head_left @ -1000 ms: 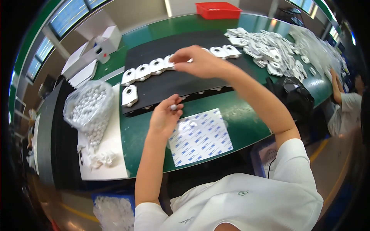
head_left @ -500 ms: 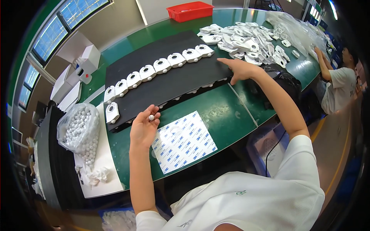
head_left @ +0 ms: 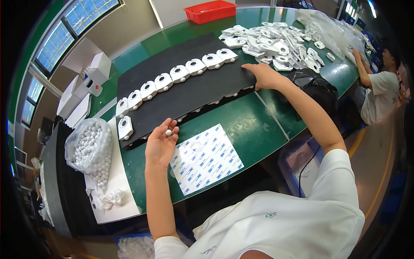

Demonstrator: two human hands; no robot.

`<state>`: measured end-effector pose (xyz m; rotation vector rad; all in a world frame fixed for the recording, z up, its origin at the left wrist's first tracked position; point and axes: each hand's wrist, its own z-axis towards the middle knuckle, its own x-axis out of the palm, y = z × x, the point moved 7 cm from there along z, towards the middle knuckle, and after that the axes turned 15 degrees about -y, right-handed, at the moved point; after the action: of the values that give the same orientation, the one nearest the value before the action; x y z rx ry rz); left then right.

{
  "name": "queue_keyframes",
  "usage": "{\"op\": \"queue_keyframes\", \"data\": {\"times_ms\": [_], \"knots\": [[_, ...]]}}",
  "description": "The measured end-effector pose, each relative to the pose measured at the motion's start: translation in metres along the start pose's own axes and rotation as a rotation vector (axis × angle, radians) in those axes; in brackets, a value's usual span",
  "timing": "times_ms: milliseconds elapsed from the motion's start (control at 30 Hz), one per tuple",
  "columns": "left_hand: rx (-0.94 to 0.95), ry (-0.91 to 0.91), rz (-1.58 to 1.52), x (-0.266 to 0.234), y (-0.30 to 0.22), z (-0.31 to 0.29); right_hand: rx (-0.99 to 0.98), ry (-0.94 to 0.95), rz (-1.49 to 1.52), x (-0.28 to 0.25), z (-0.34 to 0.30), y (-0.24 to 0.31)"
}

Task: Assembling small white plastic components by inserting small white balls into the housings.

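Note:
In my left hand (head_left: 161, 144), palm up with curled fingers, rests a small white ball (head_left: 168, 132). This hand is beside the near edge of a long black board (head_left: 189, 97). A row of white plastic parts (head_left: 163, 81), each with a round dark hole, runs across the board. One more white part (head_left: 125, 127) sits at its left end. My right hand (head_left: 268, 77) is at the board's right end, thumb and forefinger spread apart; whether it touches the board I cannot tell. More white pieces show partly beneath the board's near edge.
A clear bag of white balls (head_left: 88, 146) stands at the left. White parts lie in a heap (head_left: 276, 45) at the far right, beside clear plastic bags (head_left: 327, 32). A printed white sheet (head_left: 207, 159) lies near me. A red bin (head_left: 210, 12) stands behind; a person (head_left: 377, 86) is at the right.
The view has shifted slightly. My right hand has shifted slightly toward the board's end; my left hand keeps hold of the ball, almost unmoved.

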<state>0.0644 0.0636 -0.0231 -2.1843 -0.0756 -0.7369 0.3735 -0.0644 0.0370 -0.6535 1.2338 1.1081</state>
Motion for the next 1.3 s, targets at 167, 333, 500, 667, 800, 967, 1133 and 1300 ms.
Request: {"op": "queue_keyframes", "data": {"times_ms": [167, 333, 500, 667, 800, 967, 1133, 1300], "knots": [[0.020, -0.010, -0.005, -0.001, -0.002, -0.002, 0.010, 0.014, -0.023, 0.000, 0.002, -0.004], [0.001, 0.010, -0.012, -0.001, 0.000, -0.003, 0.207, 0.108, 0.135, -0.032, 0.015, -0.048], [0.041, 0.044, 0.028, 0.010, -0.001, -0.009, 0.391, -0.198, -0.373, -0.077, 0.022, -0.159], [0.042, 0.104, 0.104, 0.016, 0.001, -0.014, 0.567, -0.096, -0.381, -0.049, 0.014, -0.200], [0.072, 0.087, 0.142, 0.014, 0.000, -0.013, 0.488, -0.154, -0.357, -0.055, 0.009, -0.188], [0.045, 0.084, 0.094, 0.015, 0.001, -0.015, 0.460, -0.402, -0.493, -0.092, 0.011, -0.204], [0.107, 0.211, 0.037, 0.027, -0.002, -0.021, 0.344, -0.805, 0.336, -0.152, -0.022, -0.115], [0.211, 0.216, 0.040, 0.031, -0.004, -0.023, 0.324, -0.629, 1.320, -0.097, -0.046, -0.023]]}}
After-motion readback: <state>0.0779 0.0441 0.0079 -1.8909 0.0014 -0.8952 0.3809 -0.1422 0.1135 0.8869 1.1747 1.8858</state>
